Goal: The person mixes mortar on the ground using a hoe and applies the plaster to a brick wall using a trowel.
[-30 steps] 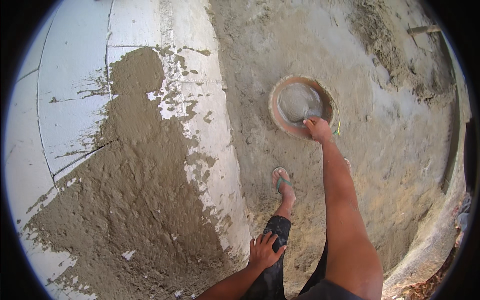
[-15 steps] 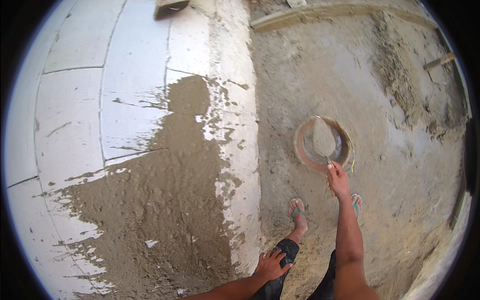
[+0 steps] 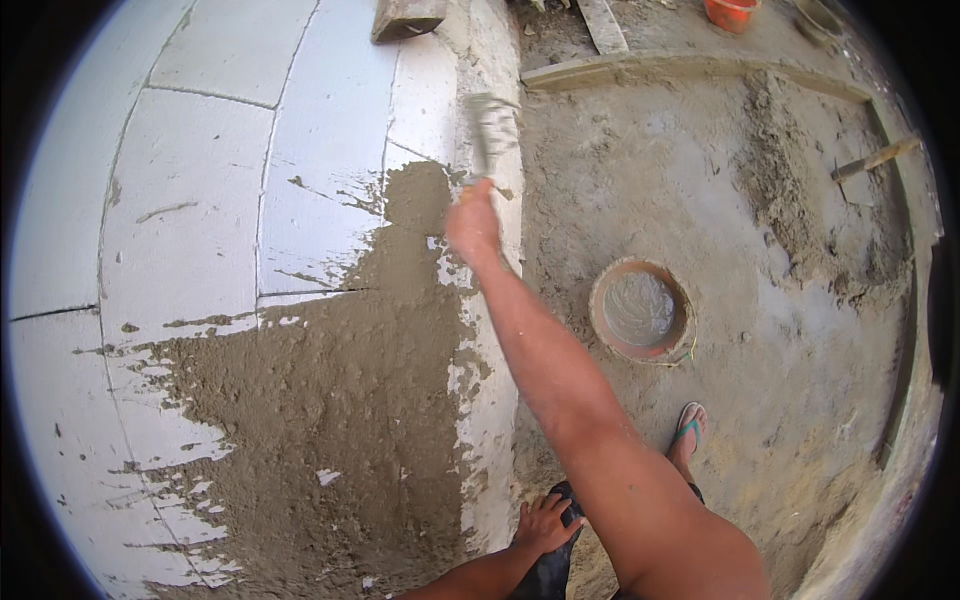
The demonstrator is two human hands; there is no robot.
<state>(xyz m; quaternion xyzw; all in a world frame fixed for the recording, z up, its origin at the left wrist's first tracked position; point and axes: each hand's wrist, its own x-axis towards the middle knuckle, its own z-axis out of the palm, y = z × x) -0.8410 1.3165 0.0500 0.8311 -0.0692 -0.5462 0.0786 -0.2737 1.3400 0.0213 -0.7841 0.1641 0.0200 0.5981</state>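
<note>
Clock read from the centre of the head view, 12 at top.

Right hand [image 3: 472, 222], near 12: fingers wrapped tightly round the handle of the trowel [image 3: 484, 130]. Blade points toward 12, over the pale strip [image 3: 490, 470] along the edge of the blocks [image 3: 180, 220]. Blade blurred; cannot tell whether it touches the strip or bears a load.

Left hand [image 3: 545, 522], between 5 and 6: fingers spread, laid on the dark-clad knee [image 3: 556, 565], no object seen in it.

Coat [image 3: 330, 420], at 8: rough, grey-brown, ragged along its left margin, with small white gaps. A narrower tongue of it runs up toward 12, ending just beside the right hand.

Tub [image 3: 655, 351], at 3: round, reddish, on the ground, well apart from both hands. Grey mix [image 3: 640, 305] inside, surface swirled and wet.

Sandalled foot [image 3: 687, 428] at 4. Wood block [image 3: 408, 22] between 11 and 12. Board [image 3: 690, 68] and orange bucket [image 3: 733, 14] between 1 and 2; stick [image 3: 878, 158] just past 2.
</note>
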